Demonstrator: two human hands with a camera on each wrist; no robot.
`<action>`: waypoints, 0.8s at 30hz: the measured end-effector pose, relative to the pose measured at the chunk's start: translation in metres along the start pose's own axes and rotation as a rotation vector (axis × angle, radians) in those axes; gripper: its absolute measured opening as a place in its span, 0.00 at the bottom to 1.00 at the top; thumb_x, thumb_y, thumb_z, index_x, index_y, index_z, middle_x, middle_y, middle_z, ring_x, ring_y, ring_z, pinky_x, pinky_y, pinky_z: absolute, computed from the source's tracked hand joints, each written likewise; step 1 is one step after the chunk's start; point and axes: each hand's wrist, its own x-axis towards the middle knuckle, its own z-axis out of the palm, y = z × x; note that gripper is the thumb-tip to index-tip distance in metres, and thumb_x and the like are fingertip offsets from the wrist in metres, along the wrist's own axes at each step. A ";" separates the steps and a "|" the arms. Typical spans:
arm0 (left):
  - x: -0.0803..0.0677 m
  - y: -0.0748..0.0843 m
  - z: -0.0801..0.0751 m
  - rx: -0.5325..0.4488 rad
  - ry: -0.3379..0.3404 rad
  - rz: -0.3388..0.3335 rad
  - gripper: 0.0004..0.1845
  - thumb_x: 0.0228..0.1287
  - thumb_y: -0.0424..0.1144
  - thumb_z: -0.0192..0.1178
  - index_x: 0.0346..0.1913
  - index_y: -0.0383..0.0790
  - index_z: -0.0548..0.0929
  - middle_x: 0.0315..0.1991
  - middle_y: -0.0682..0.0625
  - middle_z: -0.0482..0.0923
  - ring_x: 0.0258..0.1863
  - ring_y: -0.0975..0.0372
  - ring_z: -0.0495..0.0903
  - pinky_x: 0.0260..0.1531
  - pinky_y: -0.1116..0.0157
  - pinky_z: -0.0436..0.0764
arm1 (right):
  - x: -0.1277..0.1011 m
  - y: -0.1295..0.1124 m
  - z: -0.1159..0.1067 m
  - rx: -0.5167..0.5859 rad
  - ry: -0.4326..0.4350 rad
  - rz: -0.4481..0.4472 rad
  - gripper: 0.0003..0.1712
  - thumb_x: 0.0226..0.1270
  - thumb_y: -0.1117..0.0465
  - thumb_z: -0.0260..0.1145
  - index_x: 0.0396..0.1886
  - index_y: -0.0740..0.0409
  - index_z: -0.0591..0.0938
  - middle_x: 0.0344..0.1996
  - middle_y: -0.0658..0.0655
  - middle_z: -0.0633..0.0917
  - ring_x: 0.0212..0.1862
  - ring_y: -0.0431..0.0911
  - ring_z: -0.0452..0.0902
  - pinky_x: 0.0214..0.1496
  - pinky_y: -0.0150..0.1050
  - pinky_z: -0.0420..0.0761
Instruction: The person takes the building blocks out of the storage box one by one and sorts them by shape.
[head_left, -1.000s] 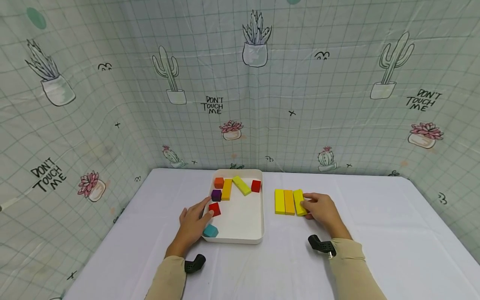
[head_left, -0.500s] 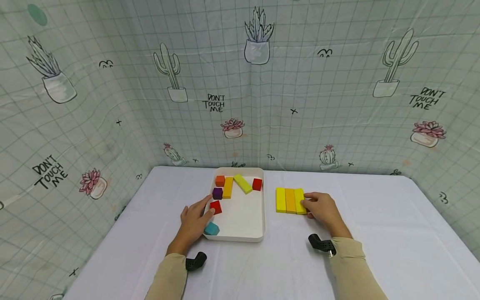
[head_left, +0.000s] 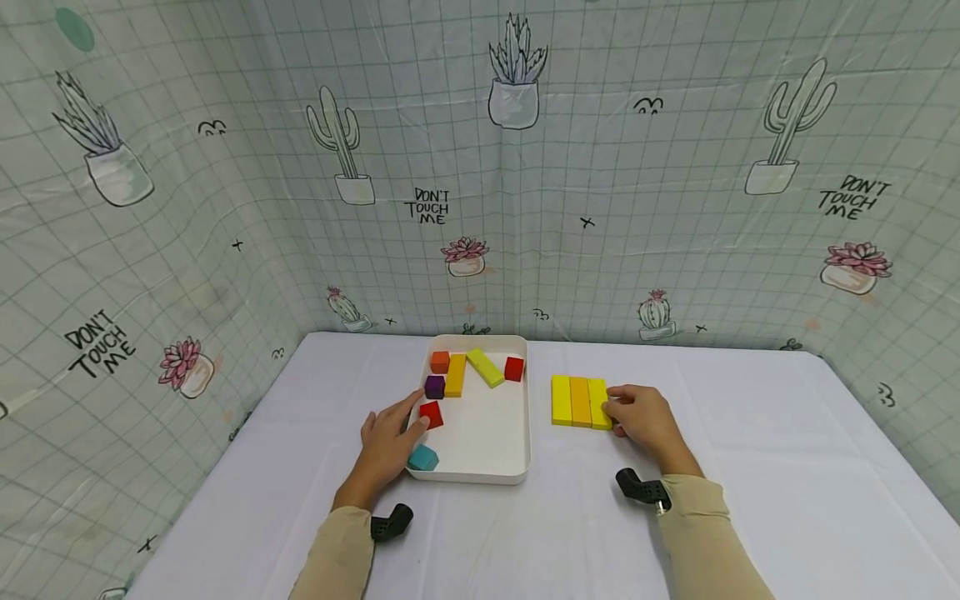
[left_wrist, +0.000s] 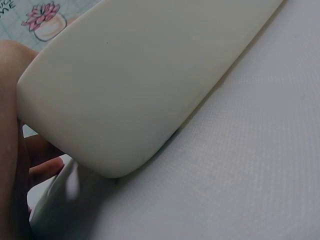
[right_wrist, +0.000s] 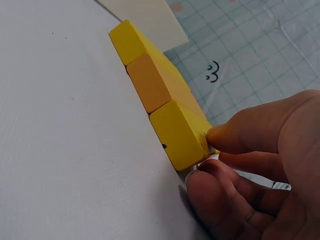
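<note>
On the white table, three long blocks lie side by side: a yellow one (head_left: 560, 400), an orange one (head_left: 578, 402) and another yellow one (head_left: 597, 403). My right hand (head_left: 626, 414) pinches the near right corner of the rightmost yellow block (right_wrist: 180, 132), index fingertip on its side and thumb at its end. My left hand (head_left: 397, 429) rests on the left rim of a white tray (head_left: 487, 442), its thumb beside a red cube (head_left: 431, 414). In the left wrist view, only the tray's outer wall (left_wrist: 140, 85) and part of my fingers (left_wrist: 45, 167) show.
The tray also holds a purple cube (head_left: 434, 387), an orange cube (head_left: 439, 362), an orange-yellow bar (head_left: 455, 375), a lime bar (head_left: 485, 367), a second red cube (head_left: 513, 368) and a teal block (head_left: 423, 457). Cactus-print sheets wall the table's back and sides.
The rightmost yellow block lay skewed a second ago. It now sits straight and flush against the orange one. My left hand has stayed put.
</note>
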 end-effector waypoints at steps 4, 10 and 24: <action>0.001 0.001 -0.001 0.008 -0.002 0.001 0.31 0.73 0.48 0.55 0.76 0.50 0.66 0.73 0.41 0.66 0.73 0.43 0.56 0.71 0.37 0.33 | 0.000 0.000 -0.001 0.025 -0.001 0.009 0.26 0.71 0.57 0.63 0.64 0.68 0.77 0.47 0.65 0.83 0.30 0.46 0.80 0.35 0.36 0.83; 0.002 0.001 -0.001 0.004 -0.004 0.004 0.31 0.74 0.48 0.55 0.77 0.51 0.66 0.73 0.42 0.66 0.74 0.43 0.55 0.71 0.37 0.32 | 0.000 -0.001 -0.004 0.098 0.039 0.025 0.26 0.73 0.57 0.61 0.64 0.67 0.77 0.47 0.66 0.84 0.35 0.47 0.81 0.35 0.35 0.85; 0.001 0.000 0.001 0.001 -0.002 0.004 0.31 0.74 0.49 0.55 0.77 0.51 0.65 0.73 0.43 0.66 0.73 0.43 0.56 0.71 0.37 0.32 | 0.011 -0.039 0.005 0.384 -0.050 -0.054 0.25 0.74 0.54 0.63 0.63 0.64 0.77 0.53 0.63 0.82 0.49 0.52 0.80 0.47 0.37 0.85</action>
